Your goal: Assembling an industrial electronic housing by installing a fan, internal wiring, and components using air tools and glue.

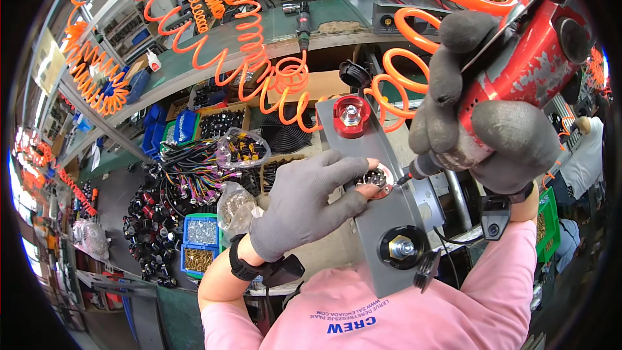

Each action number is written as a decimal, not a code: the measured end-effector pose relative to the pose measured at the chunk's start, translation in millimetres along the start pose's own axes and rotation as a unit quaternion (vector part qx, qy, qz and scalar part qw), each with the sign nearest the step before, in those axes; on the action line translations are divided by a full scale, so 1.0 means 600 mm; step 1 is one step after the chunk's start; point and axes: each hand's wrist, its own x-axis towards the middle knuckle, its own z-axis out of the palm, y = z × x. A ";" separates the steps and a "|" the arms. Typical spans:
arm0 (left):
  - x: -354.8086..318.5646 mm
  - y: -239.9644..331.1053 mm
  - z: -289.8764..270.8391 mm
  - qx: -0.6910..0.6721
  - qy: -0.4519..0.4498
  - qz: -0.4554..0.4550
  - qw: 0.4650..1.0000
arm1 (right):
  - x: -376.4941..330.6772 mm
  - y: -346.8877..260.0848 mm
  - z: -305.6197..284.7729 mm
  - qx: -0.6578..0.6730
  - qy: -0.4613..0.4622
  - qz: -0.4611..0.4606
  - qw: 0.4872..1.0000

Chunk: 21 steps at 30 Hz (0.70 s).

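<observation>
Cluttered workshop surface [311, 256] carries a grey metal plate [382, 207]; the left hand [304, 204] pinches a small round metal fitting [376, 178] against it, rigid, likely slippery, best gripped at its rim. Right hand [479, 129] clamps a heavy-looking red pneumatic screwdriver [528, 58].

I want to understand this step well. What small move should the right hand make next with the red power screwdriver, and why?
Probably lower the red power screwdriver slightly, so its bit seats in the round socket part. The bit tip sits just beside that part, which the left hand pins against the grey metal panel, while the right hand grips the tool.
</observation>
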 end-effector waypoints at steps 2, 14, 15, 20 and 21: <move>-0.001 -0.002 0.000 0.000 0.002 -0.006 1.000 | -0.013 -0.004 0.019 -0.031 0.038 0.000 0.999; 0.001 -0.005 0.002 0.004 0.005 0.005 1.000 | -0.010 0.009 0.026 -0.032 0.040 -0.013 0.999; 0.002 -0.005 0.003 0.004 0.004 0.007 1.000 | -0.012 0.009 0.020 -0.033 0.025 -0.010 0.999; 0.005 -0.005 0.009 -0.018 0.006 0.016 1.000 | -0.018 0.004 0.021 -0.035 0.019 -0.003 0.999; 0.003 -0.005 0.008 -0.017 0.008 0.013 1.000 | -0.016 0.009 0.022 -0.015 0.013 -0.008 1.000</move>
